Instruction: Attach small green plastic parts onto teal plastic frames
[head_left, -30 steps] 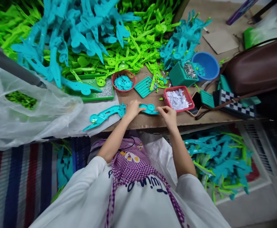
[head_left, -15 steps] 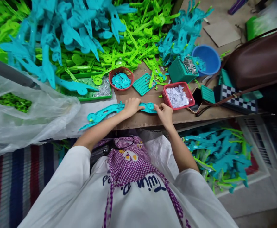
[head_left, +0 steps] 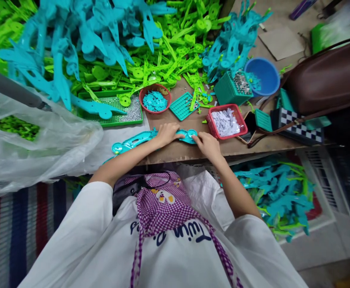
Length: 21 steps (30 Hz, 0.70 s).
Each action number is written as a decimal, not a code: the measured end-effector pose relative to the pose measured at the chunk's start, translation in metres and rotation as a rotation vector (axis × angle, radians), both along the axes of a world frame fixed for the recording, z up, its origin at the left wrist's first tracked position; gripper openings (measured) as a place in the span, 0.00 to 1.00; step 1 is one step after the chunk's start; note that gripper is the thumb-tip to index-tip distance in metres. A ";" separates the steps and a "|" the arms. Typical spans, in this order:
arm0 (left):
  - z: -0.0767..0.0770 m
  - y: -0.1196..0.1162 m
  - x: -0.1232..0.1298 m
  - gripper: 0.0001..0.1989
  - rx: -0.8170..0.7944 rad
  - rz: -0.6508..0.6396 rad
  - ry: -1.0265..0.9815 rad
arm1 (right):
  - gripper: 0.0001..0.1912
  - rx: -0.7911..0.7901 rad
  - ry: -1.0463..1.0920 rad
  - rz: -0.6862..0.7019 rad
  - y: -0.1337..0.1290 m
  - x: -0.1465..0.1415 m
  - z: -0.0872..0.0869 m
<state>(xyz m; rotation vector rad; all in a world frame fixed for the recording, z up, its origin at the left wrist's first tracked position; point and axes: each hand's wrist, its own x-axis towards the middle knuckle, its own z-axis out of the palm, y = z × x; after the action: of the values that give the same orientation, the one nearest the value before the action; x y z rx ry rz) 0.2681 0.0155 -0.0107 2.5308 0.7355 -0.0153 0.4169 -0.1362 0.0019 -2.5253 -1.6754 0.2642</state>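
A long turquoise plastic part [head_left: 135,139] with round discs lies along the front of the table. My left hand [head_left: 168,134] is closed over its middle, thumb pointing right along it. At the right end, my right hand [head_left: 208,145] has its thumb against the part beside the round disc; its other fingers are curled and partly hidden. Just right of this hand is a red basket [head_left: 244,131] of small white pieces. Beyond the part are a red round basket [head_left: 141,105] of small turquoise pieces and a green ridged tray [head_left: 181,113].
Green and turquoise parts [head_left: 99,36] are heaped across the back. A green tray [head_left: 109,123] holds tiny metal pieces. Right of centre stand a green box [head_left: 227,94] of metal pieces and a blue bowl [head_left: 271,80]. A plastic bag [head_left: 67,148] hangs over the left edge.
My right hand has turned slightly, its thumb now on the part's right end. My left hand stays over the middle. The whole view has shifted a little.
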 end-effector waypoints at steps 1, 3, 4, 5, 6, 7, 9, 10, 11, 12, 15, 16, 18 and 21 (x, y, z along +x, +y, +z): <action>0.001 -0.001 -0.001 0.22 0.002 -0.004 -0.004 | 0.24 -0.017 -0.041 0.034 0.000 0.000 0.001; 0.002 -0.002 -0.002 0.22 0.010 -0.013 -0.020 | 0.23 -0.063 -0.109 0.079 0.000 -0.001 0.002; 0.002 -0.003 -0.003 0.21 0.017 -0.014 -0.031 | 0.23 -0.081 -0.130 0.102 -0.001 -0.001 0.001; 0.002 -0.004 -0.003 0.21 0.024 -0.016 -0.041 | 0.23 -0.087 -0.146 0.126 -0.002 -0.002 -0.001; 0.002 -0.005 -0.004 0.21 0.031 -0.021 -0.051 | 0.23 -0.080 -0.159 0.150 -0.004 -0.003 -0.003; 0.002 -0.005 -0.005 0.20 0.037 -0.026 -0.059 | 0.23 -0.059 -0.175 0.169 -0.007 -0.005 -0.006; 0.002 -0.005 -0.005 0.20 0.040 -0.037 -0.070 | 0.24 0.016 -0.224 0.168 -0.015 -0.009 -0.012; 0.001 -0.004 -0.004 0.20 0.038 -0.042 -0.075 | 0.25 0.054 -0.251 0.153 -0.018 -0.011 -0.015; 0.001 -0.003 -0.004 0.20 0.037 -0.044 -0.079 | 0.25 0.080 -0.274 0.136 -0.020 -0.012 -0.016; 0.000 -0.002 -0.003 0.20 0.038 -0.045 -0.082 | 0.26 0.091 -0.292 0.125 -0.021 -0.013 -0.016; -0.003 0.001 -0.001 0.21 0.052 -0.049 -0.078 | 0.24 0.029 -0.308 0.182 -0.015 -0.008 -0.009; -0.004 0.001 0.000 0.21 0.059 -0.051 -0.074 | 0.22 -0.008 -0.303 0.223 -0.011 -0.005 -0.006; -0.007 0.001 0.000 0.21 0.075 -0.058 -0.079 | 0.21 -0.085 -0.278 0.312 -0.002 0.002 0.001; -0.010 -0.001 0.000 0.21 0.097 -0.077 -0.103 | 0.19 -0.157 -0.217 0.381 0.006 0.011 0.004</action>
<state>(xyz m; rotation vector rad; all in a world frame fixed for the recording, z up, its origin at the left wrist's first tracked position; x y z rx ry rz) 0.2676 0.0144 -0.0207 2.6290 0.6112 0.1265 0.4280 -0.1302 0.0055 -2.3916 -2.3045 0.1587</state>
